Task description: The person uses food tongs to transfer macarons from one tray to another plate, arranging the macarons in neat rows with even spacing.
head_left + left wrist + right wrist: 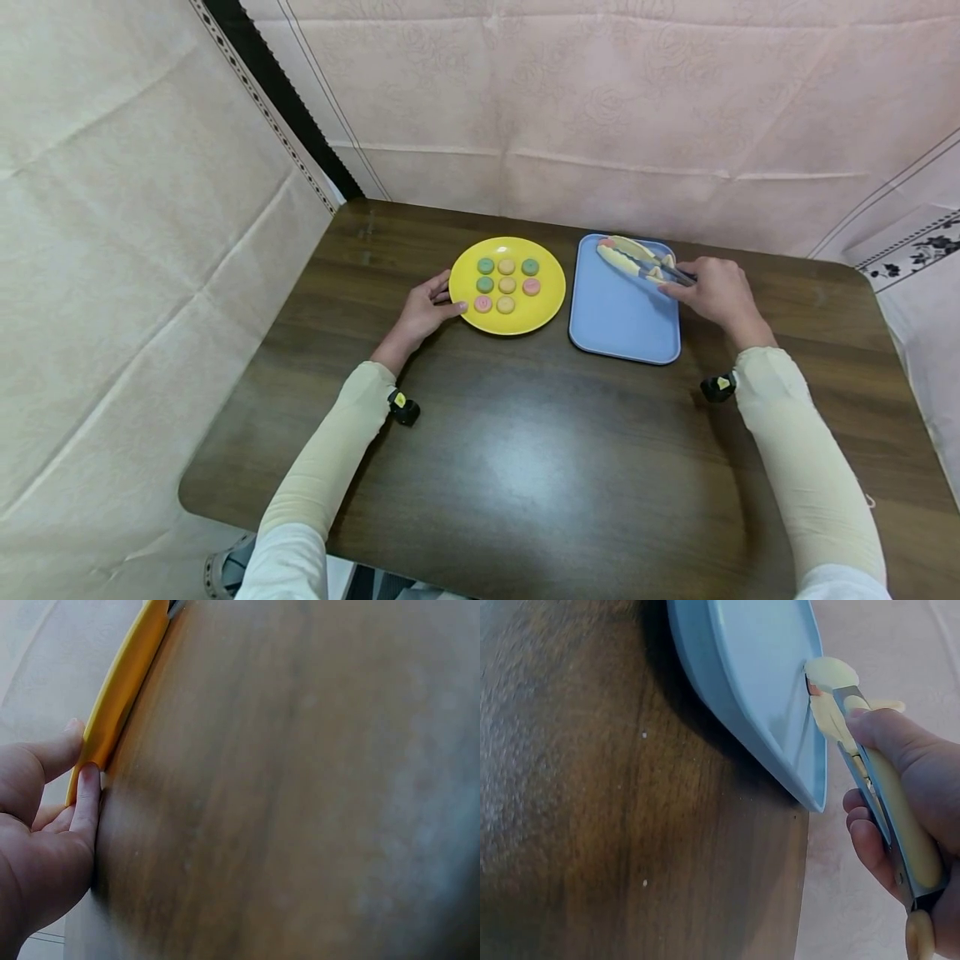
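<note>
A round yellow plate (472, 322) carries several small round cookies in rows, among them a green one (530, 267), a pale yellow one (507, 285) and a pink one (532, 287). My left hand (426, 312) pinches its left rim, thumb on top, as the left wrist view also shows. In my right hand (716, 292) are metal tongs (889, 802) with cream tips and grips, squeezed between thumb and fingers. Their tips reach over the far left part of a blue tray (622, 321). A pink-orange piece (814, 689) shows between the tips.
Plate and tray stand side by side near the far edge of the dark wooden table (525, 450), with a narrow gap between them. Pale patterned cloth (637, 108) hangs behind the table, and more cloth (150, 292) covers the left side.
</note>
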Demonstrator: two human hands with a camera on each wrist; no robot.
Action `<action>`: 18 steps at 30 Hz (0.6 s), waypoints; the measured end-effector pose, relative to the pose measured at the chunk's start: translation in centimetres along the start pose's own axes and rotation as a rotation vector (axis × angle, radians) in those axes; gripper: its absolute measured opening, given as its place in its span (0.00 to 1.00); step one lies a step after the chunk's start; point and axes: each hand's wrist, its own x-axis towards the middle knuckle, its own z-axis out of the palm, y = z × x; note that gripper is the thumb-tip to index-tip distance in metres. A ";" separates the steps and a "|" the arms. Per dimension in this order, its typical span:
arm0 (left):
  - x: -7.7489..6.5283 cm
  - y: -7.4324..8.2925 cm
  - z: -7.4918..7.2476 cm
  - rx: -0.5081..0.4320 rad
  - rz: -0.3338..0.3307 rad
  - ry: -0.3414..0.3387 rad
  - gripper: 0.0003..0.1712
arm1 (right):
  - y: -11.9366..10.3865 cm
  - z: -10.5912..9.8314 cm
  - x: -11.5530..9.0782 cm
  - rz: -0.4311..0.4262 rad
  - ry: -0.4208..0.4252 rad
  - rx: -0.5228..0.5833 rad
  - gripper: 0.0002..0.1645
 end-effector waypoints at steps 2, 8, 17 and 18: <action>0.0 0.0 0.0 -0.002 0.001 -0.001 0.46 | 0.0 0.0 -0.1 0.004 0.001 0.003 0.37; 0.0 0.0 -0.1 -0.012 -0.001 -0.005 0.46 | 0.1 -0.3 -0.8 -0.020 0.024 -0.006 0.36; -0.1 0.0 -0.1 -0.005 -0.002 -0.009 0.46 | -1.2 -1.7 -2.9 -0.119 0.121 -0.029 0.33; -0.1 0.0 -0.1 -0.003 -0.001 -0.009 0.46 | -1.6 -1.9 -3.2 -0.121 0.126 -0.025 0.33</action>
